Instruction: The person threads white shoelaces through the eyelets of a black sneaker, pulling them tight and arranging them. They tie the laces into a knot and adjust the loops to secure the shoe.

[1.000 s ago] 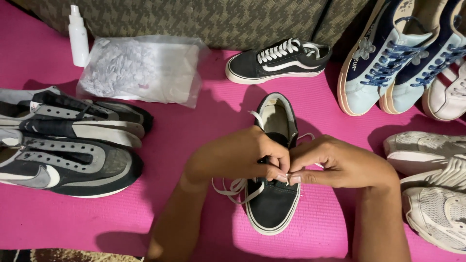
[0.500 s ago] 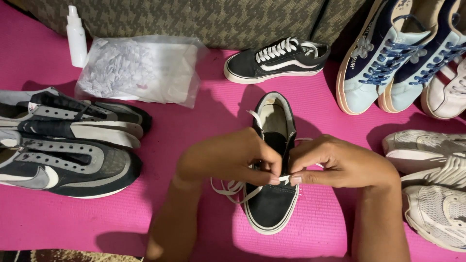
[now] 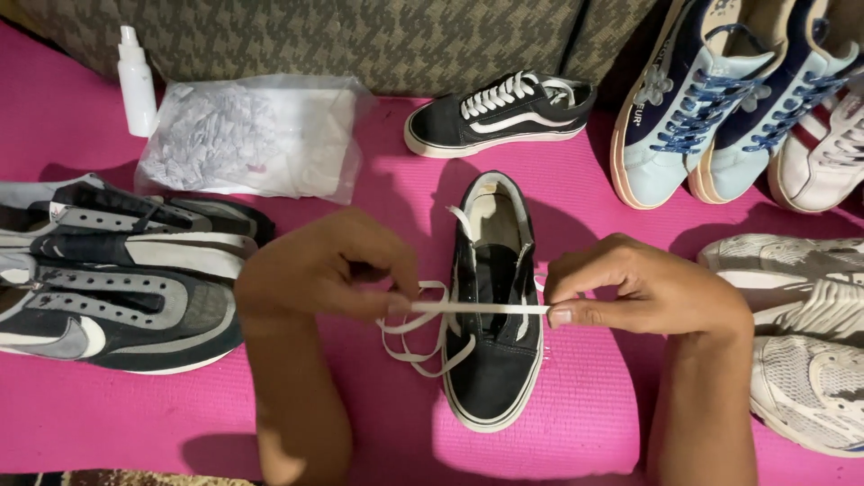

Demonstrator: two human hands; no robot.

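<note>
You are pinching flat white lace (image 3: pixel 477 308) taut, left hand (image 3: pixel 324 265) and right hand (image 3: pixel 643 288), crosswise over black canvas sneaker (image 3: pixel 493 351) at frame centre.

Blue sneakers (image 3: pixel 720 99) and white sneakers (image 3: pixel 801 342) run off the right edge.

Both hands (image 3: pixel 328 270) (image 3: pixel 643 288) stretch white lace (image 3: pixel 477 308) across black shoe (image 3: pixel 493 306).

A pink mat (image 3: pixel 360 423) carries everything. A black shoe (image 3: pixel 493 297) lies mid-mat (its white lace (image 3: pixel 423 337) trailing), its mate (image 3: pixel 504 112) at the far edge beside a plastic bag (image 3: pixel 247 135) and spray bottle (image 3: pixel 137 83). Grey sneakers (image 3: pixel 108 270) line the left edge, blue sneakers (image 3: pixel 720 90) and white sneakers (image 3: pixel 801 324) the right.
</note>
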